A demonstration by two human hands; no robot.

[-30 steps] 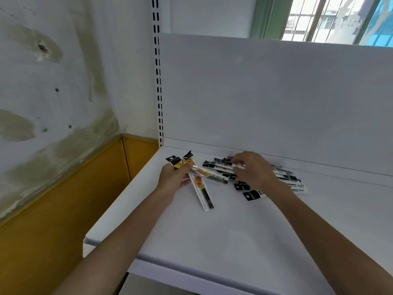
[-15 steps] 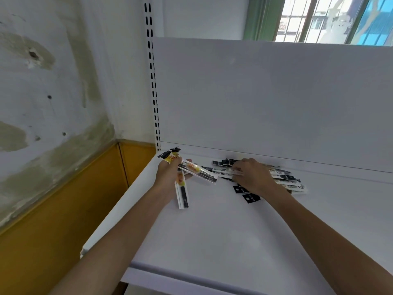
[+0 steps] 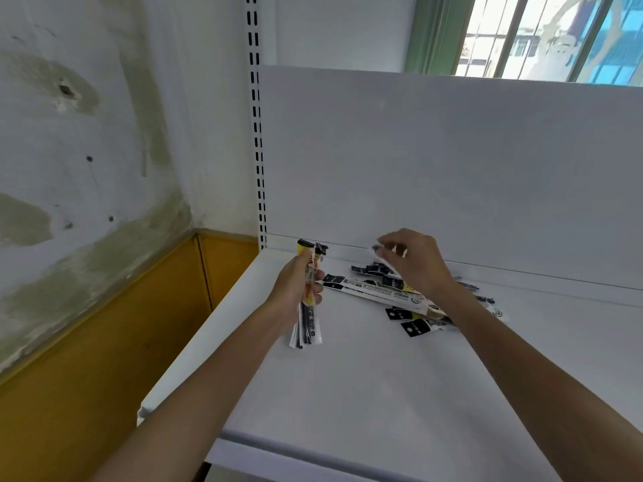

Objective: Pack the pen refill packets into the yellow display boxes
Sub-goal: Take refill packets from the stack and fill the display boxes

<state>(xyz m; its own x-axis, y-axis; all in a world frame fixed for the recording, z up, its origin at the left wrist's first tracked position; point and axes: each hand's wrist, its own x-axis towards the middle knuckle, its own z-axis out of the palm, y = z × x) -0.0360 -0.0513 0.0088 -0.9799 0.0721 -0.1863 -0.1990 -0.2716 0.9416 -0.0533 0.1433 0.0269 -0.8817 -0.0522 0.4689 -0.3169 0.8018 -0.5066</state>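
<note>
Pile point(image 3: 379, 295): loose refill packets lie on the white shelf point(image 3: 348, 394).
Left hand point(image 3: 295, 287): yours, just left of the pile, fingers clenched round an upright bundle point(image 3: 308, 321) of packets.
Right hand point(image 3: 417, 262): yours, over the pile, fingers pinching the raised end of one packet point(image 3: 377, 250).
</note>
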